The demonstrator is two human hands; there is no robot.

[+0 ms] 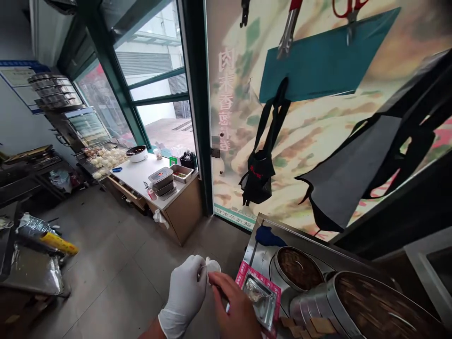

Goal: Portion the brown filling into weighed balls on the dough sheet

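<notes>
My left hand (187, 287), in a white glove, is closed in front of me over the floor. Beside it is my bare right hand (235, 301), its fingers bent and pinched together. Between the two sits a thin white piece (213, 266) that looks like the rolled opening of a second glove; both hands hold it. Its lower part is hidden by my right fingers. Just right of my right hand lies a pink-edged box (278, 301) with crumpled clear plastic in its opening.
Round steamers (298, 268) stand on a steel counter (259, 245) at right, with a dark blue cloth (269, 236). Aprons (259, 174) hang on the glass. Ahead is a white table (141, 172) with metal containers (162, 181) and a pot (137, 154). A yellow roll box (59, 242) is at left.
</notes>
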